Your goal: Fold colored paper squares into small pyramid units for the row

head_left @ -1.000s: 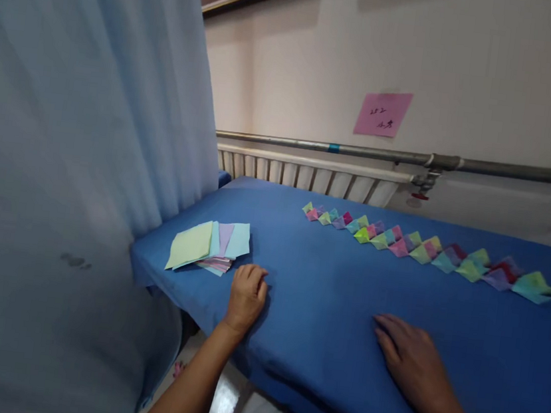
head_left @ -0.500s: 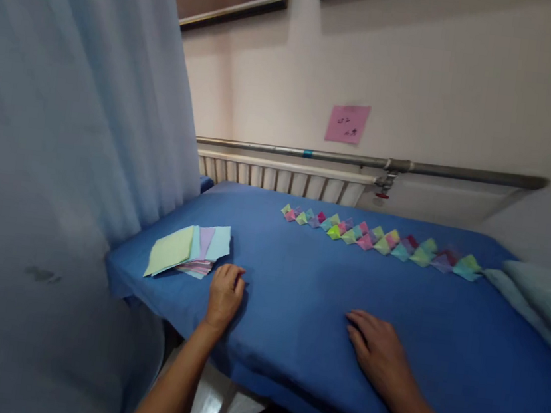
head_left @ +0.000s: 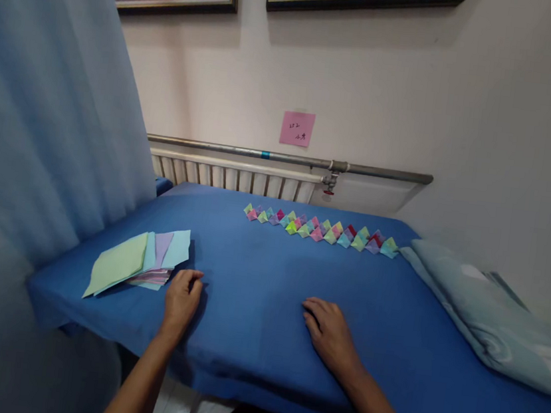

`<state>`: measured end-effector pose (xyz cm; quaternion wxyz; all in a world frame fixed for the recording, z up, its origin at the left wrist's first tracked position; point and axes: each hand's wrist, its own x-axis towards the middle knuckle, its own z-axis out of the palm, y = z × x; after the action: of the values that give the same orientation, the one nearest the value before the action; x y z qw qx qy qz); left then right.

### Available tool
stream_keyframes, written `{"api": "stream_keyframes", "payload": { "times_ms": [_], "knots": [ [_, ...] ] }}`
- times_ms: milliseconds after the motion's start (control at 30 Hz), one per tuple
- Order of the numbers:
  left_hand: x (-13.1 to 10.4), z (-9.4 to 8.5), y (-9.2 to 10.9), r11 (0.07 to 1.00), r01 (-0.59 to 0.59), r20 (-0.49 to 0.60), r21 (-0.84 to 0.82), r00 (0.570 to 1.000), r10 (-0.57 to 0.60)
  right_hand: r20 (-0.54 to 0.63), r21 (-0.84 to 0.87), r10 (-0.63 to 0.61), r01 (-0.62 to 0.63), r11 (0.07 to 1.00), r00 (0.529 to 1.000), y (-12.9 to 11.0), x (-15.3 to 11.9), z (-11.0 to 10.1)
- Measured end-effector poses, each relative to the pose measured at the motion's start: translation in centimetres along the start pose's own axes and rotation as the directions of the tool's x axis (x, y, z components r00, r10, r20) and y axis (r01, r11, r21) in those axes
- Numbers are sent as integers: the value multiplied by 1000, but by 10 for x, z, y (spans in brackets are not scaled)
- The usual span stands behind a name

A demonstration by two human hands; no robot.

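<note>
Handwriting we find on a pink, square-looking paper note (head_left: 298, 129)
On the smooth off-white wall (head_left: 369, 97), above the long grey metal pipe (head_left: 390, 174), we read the note's upper line as "252", its first digit unclear to us; below, set further right, we see handwritten characters too small to make out.

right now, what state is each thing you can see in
sheet, spread out, front edge hanging down
left hand, loosely curled, resting on the sheet, nothing seen in it
right hand, fingers slightly bent, resting on the sheet, nothing seen in it
paper stack, uneven, edges not lined up
paper chain, folded, laid out lengthwise
blanket, folded over in layers
curtain, hanging in folds
valve, open or shut can't be told
</note>
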<state>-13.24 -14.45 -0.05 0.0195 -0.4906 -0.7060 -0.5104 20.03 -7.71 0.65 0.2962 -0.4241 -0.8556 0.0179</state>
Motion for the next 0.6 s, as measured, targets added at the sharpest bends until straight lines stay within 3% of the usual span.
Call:
{"api": "stream_keyframes", "payload": {
  "times_ms": [267, 600],
  "knots": [
    [0, -1, -2, 996, 87, 51, -34, 995, -85, 4, -7, 3, -3, 1000, 1000, 3, 0, 2],
    [2, -6, 6, 998, 59, 56, 4, 997, -59, -1, 7, -4, 4, 1000, 1000, 10, 0, 5]
  ]
}}
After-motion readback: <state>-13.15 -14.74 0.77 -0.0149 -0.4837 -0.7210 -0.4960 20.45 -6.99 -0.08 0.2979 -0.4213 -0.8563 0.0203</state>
